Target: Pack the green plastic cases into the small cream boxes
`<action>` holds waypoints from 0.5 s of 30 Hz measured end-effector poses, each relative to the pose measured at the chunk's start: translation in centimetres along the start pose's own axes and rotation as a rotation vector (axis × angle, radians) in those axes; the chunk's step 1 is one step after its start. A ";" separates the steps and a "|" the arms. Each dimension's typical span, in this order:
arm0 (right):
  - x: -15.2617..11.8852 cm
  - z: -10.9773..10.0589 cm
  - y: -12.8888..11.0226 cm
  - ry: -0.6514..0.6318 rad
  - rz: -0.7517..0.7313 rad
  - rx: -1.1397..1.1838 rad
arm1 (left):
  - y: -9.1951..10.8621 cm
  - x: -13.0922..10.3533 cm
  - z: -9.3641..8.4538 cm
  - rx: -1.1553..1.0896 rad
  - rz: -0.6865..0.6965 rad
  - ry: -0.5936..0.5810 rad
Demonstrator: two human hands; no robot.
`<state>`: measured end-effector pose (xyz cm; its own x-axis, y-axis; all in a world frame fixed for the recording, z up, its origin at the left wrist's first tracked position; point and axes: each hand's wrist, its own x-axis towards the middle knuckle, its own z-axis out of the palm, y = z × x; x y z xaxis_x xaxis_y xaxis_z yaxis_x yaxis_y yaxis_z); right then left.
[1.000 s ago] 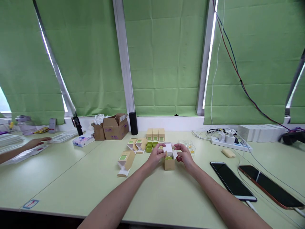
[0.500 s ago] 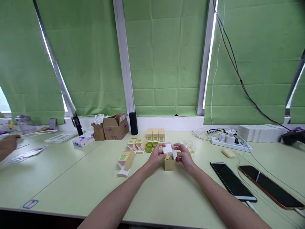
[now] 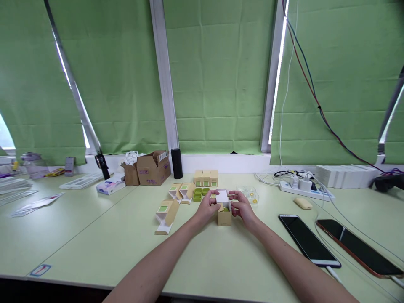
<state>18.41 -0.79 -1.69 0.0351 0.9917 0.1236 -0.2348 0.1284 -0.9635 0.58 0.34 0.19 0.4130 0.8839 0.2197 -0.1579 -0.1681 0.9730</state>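
Tan box, lid raised, stood between our two hands

At the left, a brown carton sat by the wall, with a black cylinder upright beside it. Nearer us on the pale table, three opened cartons showed their white insides, and beyond them to the right stood a row of closed cartons, with green containers just in front of that row.

Our left hand came next, its fingers curved, the index near the lid's edge and the thumb by the left flap; we could not tell whether they pinched it. The tan box stood upright on the table, mostly below our fingertips, its white lid raised between them and something green inside. Our right hand reached the other side, fingers bent and a little spread beside the lid and right flap; whether they gripped, we could not tell.

Farther right we saw a clear tray, a white power strip and two phones.
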 end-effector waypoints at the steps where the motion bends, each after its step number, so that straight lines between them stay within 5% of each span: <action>1: 0.0 0.0 0.0 0.000 0.001 -0.005 | 0.0 0.0 0.0 0.001 0.002 0.001; 15: -0.6 0.5 0.0 0.012 0.044 -0.032 | 0.1 -0.2 0.2 -0.002 0.011 -0.015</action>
<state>17.90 -1.34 -1.69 0.0371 0.9962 0.0783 -0.2049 0.0843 -0.9752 0.63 0.11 0.30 0.4250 0.8751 0.2313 -0.1643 -0.1767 0.9705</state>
